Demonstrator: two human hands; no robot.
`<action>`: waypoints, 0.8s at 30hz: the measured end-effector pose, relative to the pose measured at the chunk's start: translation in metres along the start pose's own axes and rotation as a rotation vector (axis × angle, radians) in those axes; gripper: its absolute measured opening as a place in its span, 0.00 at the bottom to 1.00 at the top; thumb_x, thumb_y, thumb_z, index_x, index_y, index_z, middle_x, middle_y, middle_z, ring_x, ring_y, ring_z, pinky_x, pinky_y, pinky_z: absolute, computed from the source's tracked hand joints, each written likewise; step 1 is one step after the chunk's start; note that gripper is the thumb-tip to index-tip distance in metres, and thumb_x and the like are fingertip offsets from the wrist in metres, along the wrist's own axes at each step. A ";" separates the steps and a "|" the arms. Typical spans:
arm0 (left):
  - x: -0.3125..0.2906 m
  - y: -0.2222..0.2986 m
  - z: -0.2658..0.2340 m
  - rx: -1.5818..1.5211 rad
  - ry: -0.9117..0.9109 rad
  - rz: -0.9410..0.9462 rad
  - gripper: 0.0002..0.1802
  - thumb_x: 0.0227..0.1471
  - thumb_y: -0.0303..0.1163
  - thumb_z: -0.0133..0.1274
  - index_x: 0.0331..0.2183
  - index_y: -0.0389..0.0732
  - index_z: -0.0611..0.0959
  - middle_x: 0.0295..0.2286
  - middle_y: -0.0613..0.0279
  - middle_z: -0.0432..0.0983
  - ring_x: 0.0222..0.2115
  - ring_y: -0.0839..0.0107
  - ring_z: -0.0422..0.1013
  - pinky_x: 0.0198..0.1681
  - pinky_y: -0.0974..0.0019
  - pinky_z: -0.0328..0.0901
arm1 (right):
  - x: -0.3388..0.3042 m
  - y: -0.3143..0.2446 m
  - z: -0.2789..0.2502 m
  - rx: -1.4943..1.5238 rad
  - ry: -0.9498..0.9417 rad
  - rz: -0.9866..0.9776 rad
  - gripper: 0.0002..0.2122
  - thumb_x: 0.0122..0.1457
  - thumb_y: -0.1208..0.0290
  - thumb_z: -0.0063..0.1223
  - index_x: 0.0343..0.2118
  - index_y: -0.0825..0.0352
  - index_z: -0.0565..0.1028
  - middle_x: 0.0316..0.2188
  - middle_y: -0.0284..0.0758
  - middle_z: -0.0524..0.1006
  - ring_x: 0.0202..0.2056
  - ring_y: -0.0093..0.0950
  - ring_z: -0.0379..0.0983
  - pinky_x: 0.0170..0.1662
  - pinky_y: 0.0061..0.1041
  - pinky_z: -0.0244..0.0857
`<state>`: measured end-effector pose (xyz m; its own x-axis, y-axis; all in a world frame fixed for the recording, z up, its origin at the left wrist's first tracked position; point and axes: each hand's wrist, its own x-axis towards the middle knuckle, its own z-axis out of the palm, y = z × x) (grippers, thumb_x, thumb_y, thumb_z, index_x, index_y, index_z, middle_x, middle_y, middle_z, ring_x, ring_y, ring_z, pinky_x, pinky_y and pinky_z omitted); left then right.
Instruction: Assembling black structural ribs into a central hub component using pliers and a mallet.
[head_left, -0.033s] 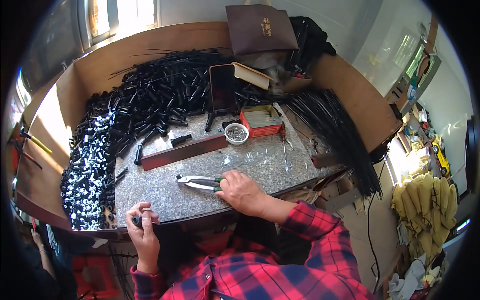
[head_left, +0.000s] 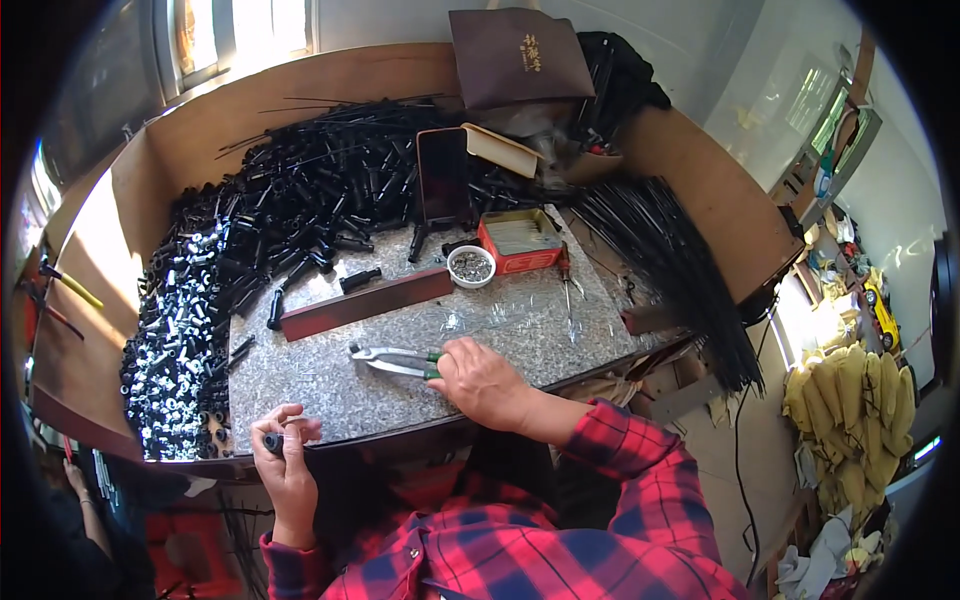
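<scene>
My right hand (head_left: pixel 484 380) is closed around the green handles of a pair of end-cutting pincers (head_left: pixel 388 356). The pincers lie low over the grey speckled worktop (head_left: pixel 330 385), their metal head pointing left. At the front left edge, my left hand (head_left: pixel 290 462) is closed on a small black tubular part (head_left: pixel 272 441), its end showing between the fingers. Between the pincers and the black pile lies a long dark red bar (head_left: pixel 370 305). Touching or nearly touching its right end is a white bowl (head_left: pixel 471 282) with small metal bits.
Black tubular parts (head_left: pixel 330 190) heap at the back and left. A phone (head_left: pixel 443 175) stands upright by a red tin (head_left: pixel 528 262), with a screwdriver (head_left: pixel 565 265) beside it. Long black rods (head_left: pixel 670 260) lie right. A raised wooden rim (head_left: pixel 370 75) surrounds the back. Yellow gloves (head_left: pixel 850 420) hang far right.
</scene>
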<state>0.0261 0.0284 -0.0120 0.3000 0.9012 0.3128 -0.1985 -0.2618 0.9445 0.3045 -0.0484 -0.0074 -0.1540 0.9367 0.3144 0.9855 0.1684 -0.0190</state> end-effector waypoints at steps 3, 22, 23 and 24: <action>-0.005 0.004 0.000 -0.007 -0.028 0.033 0.05 0.61 0.28 0.40 0.35 0.39 0.62 0.36 0.50 0.71 0.40 0.60 0.73 0.43 0.61 0.67 | 0.007 -0.007 -0.012 0.370 0.117 0.064 0.12 0.58 0.63 0.51 0.30 0.68 0.67 0.34 0.43 0.71 0.36 0.38 0.69 0.40 0.31 0.65; -0.023 -0.004 0.006 -0.012 -0.086 0.023 0.43 0.32 0.37 0.73 0.42 0.42 0.58 0.14 0.74 0.62 0.15 0.86 0.55 0.20 0.80 0.52 | 0.043 -0.049 -0.063 -0.210 0.457 -0.317 0.13 0.48 0.71 0.61 0.31 0.66 0.67 0.47 0.39 0.67 0.55 0.42 0.63 0.62 0.56 0.41; -0.022 -0.002 0.009 0.060 -0.068 0.047 0.43 0.32 0.37 0.72 0.42 0.42 0.58 0.16 0.72 0.65 0.17 0.85 0.59 0.22 0.79 0.56 | 0.044 -0.051 -0.062 -0.230 0.467 -0.346 0.13 0.49 0.70 0.61 0.31 0.66 0.67 0.47 0.39 0.67 0.55 0.42 0.63 0.61 0.56 0.41; -0.021 0.000 0.011 0.133 -0.048 0.071 0.43 0.33 0.38 0.72 0.42 0.42 0.59 0.19 0.70 0.69 0.19 0.84 0.63 0.25 0.79 0.60 | 0.045 -0.052 -0.061 -0.249 0.478 -0.375 0.12 0.49 0.69 0.60 0.31 0.66 0.67 0.47 0.39 0.67 0.55 0.42 0.63 0.61 0.57 0.42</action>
<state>0.0299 0.0057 -0.0176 0.3346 0.8620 0.3808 -0.0961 -0.3708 0.9237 0.2507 -0.0334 0.0654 -0.4982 0.5795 0.6449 0.8670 0.3271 0.3759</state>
